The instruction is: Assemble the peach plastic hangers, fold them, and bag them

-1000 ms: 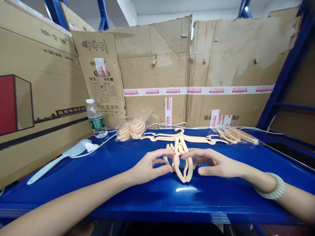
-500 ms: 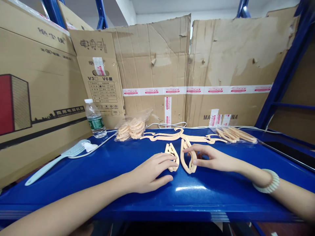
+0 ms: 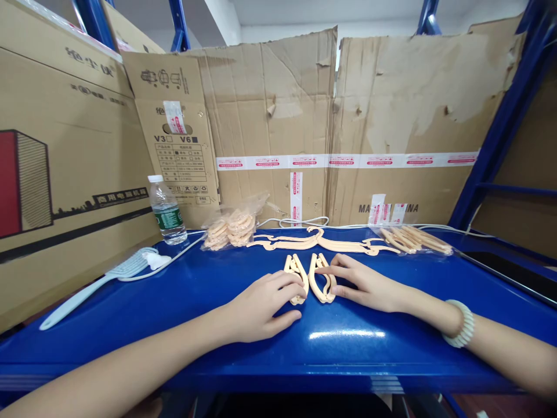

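Two cream plastic folding hangers lie folded side by side on the blue tabletop. My left hand [image 3: 265, 305] rests over the left folded hanger [image 3: 300, 273], its fingers curled across the lower part and its thumb stretched out in front. Part of that hanger is hidden under the fingers. Around the right folded hanger [image 3: 314, 284] my right hand [image 3: 363, 283] is closed, index finger at its upper part and thumb at the lower right side. Behind both lies an unfolded cream hanger [image 3: 319, 241], arms spread and hook toward the back.
A clear bag of folded hangers [image 3: 230, 229] and a water bottle [image 3: 167, 215] stand back left. A pale blue hairbrush [image 3: 93, 290] lies left. Another bagged bundle of hangers [image 3: 415, 239] and a black flat device [image 3: 509, 273] are right. Cardboard sheets [image 3: 270, 116] wall the back.
My right hand has moved left with its folded hanger, which now lies upright close beside the other one. My left hand and its hanger have shifted slightly left.
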`<action>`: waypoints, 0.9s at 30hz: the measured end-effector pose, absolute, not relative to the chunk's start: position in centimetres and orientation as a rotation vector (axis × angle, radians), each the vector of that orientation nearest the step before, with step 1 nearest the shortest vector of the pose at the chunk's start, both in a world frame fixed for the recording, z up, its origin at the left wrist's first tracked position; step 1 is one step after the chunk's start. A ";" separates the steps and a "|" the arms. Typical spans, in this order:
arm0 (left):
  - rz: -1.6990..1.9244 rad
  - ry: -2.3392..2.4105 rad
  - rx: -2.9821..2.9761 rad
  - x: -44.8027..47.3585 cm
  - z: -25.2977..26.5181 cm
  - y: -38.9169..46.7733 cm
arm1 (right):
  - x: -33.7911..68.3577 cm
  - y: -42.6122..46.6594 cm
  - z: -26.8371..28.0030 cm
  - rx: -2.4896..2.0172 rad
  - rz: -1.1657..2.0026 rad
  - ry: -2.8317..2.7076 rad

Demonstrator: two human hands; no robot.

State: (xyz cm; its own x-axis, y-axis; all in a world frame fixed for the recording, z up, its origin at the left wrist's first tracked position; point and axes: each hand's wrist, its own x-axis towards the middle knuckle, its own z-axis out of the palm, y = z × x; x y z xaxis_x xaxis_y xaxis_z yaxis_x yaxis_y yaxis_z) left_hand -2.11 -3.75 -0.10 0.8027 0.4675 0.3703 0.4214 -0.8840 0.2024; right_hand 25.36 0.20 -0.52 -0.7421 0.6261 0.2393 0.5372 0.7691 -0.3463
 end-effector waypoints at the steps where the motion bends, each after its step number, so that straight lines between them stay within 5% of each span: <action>1: 0.631 0.728 2.879 -2.1 -0.1 -3.7 | 25.3 0.2 -0.6 -0.890 0.353 -2.623; 27: 0.619 0.822 2.931 -2.2 0.1 -3.9 | 25.8 -0.1 0.1 -0.969 0.334 -2.604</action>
